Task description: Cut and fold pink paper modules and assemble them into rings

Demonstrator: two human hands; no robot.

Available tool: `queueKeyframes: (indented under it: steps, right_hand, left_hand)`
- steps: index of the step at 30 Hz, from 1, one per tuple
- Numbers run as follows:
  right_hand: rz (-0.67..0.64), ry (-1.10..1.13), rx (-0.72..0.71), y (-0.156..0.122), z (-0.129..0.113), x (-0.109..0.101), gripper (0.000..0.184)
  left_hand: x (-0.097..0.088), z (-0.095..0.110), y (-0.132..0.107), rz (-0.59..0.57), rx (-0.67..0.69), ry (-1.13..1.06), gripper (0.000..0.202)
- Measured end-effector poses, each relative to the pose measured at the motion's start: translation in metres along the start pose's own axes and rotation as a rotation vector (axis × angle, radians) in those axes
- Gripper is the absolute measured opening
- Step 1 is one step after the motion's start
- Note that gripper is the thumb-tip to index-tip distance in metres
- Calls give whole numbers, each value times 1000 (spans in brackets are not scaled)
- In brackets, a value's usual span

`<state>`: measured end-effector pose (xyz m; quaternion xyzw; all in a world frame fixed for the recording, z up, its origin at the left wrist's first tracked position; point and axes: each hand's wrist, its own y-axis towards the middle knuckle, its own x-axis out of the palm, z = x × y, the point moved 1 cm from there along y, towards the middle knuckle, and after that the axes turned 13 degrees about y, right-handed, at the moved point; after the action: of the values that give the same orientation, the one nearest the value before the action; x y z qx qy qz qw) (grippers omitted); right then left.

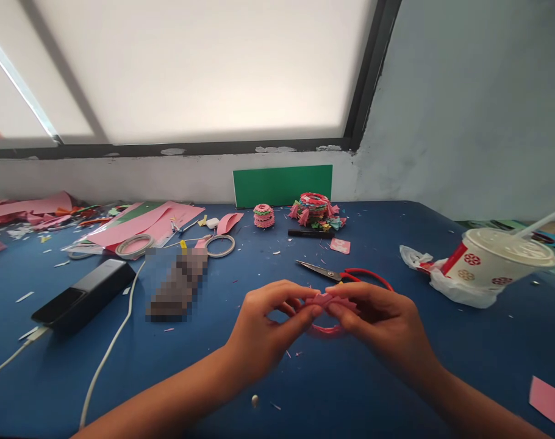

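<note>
Two hands met just above the blue table [305,390], close to its near edge. The left hand [263,332] and the right hand [382,323] each pinched one side of a small pink paper piece [321,300], with thumb and first fingers closed on it and the other fingers curled loosely. The piece had a ring shape with toothed edges (its far side was hidden by the fingers), and it seemed to me only partly shaped.

Just behind the hands lay red scissors [346,275], apart from both hands. To the left were a black box [83,296] and a white cable [108,353]; to the right stood a paper cup [497,262] beside a plastic bag [446,286].

Farther back lay two tape rings [133,245], a black marker [310,233] and pink sheets [144,222], many of them not cut. Near the wall, before a green card [282,185], stood a small pink stack [263,216] and a colourful paper ornament [316,210]. I judged that some pieces were already made and that the one in the hands was not finished.
</note>
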<state>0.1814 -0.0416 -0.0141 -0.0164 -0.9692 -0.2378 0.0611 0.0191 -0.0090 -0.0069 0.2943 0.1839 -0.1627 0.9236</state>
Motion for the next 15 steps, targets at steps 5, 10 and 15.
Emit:
queueKeyframes:
  steps: [5,10,15]
  right_hand:
    - [24,-70,103,2,-2,0,9]
    - [55,-94,169,2,-3,-1,11]
    - [42,-80,194,2,-3,-1,12]
  left_hand:
    - [0,3,-2,-86,-235,-90,17]
    - [1,4,-1,-94,-321,-123,18]
    - [2,5,-1,-66,-368,-150,17]
